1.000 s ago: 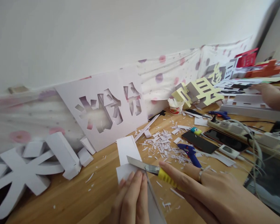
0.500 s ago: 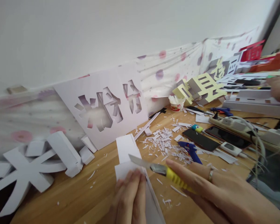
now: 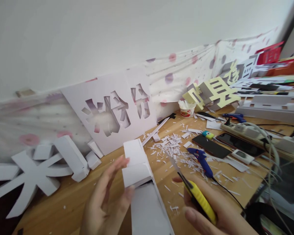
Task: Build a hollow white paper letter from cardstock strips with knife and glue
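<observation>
My right hand [image 3: 218, 213] grips a yellow utility knife [image 3: 198, 197] with its blade pointing up and away from me. My left hand [image 3: 106, 199] is lifted, fingers spread, and its thumb touches the left edge of a folded white card piece [image 3: 147, 202]. That card lies on the wooden table [image 3: 71, 204] between both hands, with one flap [image 3: 134, 151] bent toward the wall.
A white board with cut-out characters [image 3: 112, 112] leans on the wall. White block letters [image 3: 39, 166] lie at left. Paper scraps [image 3: 172, 148], a blue glue gun [image 3: 202, 160], two phones [image 3: 210, 147], a power strip [image 3: 250, 132], cables and yellow letters [image 3: 214, 91] lie to the right.
My left hand lifted off the card and opened. My right hand pulled the knife back off the card toward me. The other person's hand at far right left the view.
</observation>
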`<state>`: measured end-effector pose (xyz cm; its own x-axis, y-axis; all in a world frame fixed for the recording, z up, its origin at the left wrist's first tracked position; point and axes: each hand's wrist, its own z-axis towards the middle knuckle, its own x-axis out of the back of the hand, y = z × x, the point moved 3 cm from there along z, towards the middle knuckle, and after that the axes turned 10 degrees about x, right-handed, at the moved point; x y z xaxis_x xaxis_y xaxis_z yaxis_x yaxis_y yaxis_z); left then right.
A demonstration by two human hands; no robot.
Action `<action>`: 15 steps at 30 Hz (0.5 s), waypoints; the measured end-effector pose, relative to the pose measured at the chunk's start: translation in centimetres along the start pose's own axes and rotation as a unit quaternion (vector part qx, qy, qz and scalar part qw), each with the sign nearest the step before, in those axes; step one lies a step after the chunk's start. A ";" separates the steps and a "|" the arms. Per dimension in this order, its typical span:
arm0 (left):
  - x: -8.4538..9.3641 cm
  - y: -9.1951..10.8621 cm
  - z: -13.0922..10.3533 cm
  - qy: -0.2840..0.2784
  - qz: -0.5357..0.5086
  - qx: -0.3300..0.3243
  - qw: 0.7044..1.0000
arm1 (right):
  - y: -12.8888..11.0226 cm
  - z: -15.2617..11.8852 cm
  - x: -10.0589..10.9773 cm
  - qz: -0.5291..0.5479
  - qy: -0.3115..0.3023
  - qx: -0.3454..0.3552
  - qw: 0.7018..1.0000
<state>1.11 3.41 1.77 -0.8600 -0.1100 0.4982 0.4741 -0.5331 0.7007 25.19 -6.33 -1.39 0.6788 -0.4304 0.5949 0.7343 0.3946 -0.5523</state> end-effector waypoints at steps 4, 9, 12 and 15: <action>-0.9 -0.9 0.4 -0.042 -0.064 0.034 0.997 | 0.1 0.2 0.6 -0.082 0.003 0.039 0.996; -1.2 0.7 -0.2 0.102 0.105 -0.068 0.987 | -0.1 2.0 2.6 -0.180 0.005 0.104 0.978; -2.2 2.9 -0.9 0.130 0.194 -0.175 0.956 | -0.8 3.4 3.6 -0.204 -0.002 0.149 0.968; -2.8 4.3 -1.6 0.186 0.223 -0.178 0.940 | -1.8 4.0 3.8 -0.235 0.001 0.188 0.954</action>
<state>5.26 0.10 2.55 -0.6283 -0.6401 0.4421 0.7673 -0.6035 0.2167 26.51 -5.46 4.18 0.2746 -0.6328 0.7240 0.9068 0.4209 0.0239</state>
